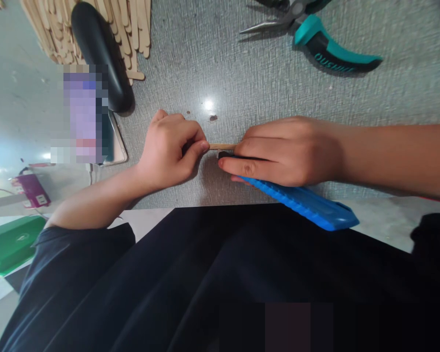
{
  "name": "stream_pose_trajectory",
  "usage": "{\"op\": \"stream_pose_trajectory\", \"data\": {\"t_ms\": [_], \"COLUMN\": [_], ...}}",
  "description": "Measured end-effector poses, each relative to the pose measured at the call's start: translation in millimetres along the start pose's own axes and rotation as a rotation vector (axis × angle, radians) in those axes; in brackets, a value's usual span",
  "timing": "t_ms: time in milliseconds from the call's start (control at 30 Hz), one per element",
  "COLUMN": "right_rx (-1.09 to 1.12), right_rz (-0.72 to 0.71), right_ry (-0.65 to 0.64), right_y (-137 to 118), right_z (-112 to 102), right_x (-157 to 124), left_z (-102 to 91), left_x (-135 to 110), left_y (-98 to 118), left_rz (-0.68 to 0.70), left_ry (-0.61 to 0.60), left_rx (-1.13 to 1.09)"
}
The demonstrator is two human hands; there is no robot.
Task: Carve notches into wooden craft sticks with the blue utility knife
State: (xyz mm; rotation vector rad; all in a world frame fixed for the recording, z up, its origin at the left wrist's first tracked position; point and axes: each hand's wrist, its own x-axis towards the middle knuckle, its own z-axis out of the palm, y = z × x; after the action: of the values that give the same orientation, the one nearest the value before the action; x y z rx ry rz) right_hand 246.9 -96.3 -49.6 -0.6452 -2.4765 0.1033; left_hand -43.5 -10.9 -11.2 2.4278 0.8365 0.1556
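A narrow wooden craft stick [222,146] runs between my two hands, a little above or on the grey tabletop; I cannot tell which. My left hand [174,144] pinches its left end between thumb and fingers. My right hand [284,149] is wrapped round a blue utility knife [300,203], whose handle slants out below the palm to the lower right. The knife's dark tip lies close against the underside of the stick, and its blade is mostly hidden by my fingers. Right-hand fingertips also cover the stick's right end.
Many loose craft sticks [132,29] lie at the upper left, beside a long black case [102,58]. A phone [113,142] with a blurred screen sits below it. Pliers with teal-and-black handles [337,51] lie at the upper right. The table's near edge runs by my body.
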Motion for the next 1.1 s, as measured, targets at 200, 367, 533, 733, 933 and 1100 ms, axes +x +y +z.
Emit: {"op": "stream_pose_trajectory", "data": {"t_ms": [200,367,533,733,933,1100], "right_rx": [-0.084,-0.109,-0.107,-0.071,-0.097,-0.081], "right_rz": [-0.028,-0.035,-0.068,-0.002,-0.028,-0.037], "right_ry": [0.004,0.019,0.056,-0.016,-0.036,-0.024], "right_y": [-1.3,-1.9,-0.2,-3.0,-3.2,-2.9], "right_z": [-2.1,-3.0,-0.2,10.2,8.3,-0.1], "right_x": [2.7,4.2,3.9,-4.2,-4.3,-0.6], "left_z": [-0.4,-0.5,-0.1,0.5,0.8,0.4], "left_x": [-0.9,0.0,-0.3,-0.7,0.4,1.3], "left_y": [-0.2,0.0,0.8,0.5,1.1,1.7], "left_rz": [0.009,0.009,0.004,-0.001,-0.019,-0.029], "left_ry": [-0.001,-0.007,0.005,0.001,0.008,0.004], "left_rx": [0.008,0.021,0.013,0.01,-0.005,-0.016]}}
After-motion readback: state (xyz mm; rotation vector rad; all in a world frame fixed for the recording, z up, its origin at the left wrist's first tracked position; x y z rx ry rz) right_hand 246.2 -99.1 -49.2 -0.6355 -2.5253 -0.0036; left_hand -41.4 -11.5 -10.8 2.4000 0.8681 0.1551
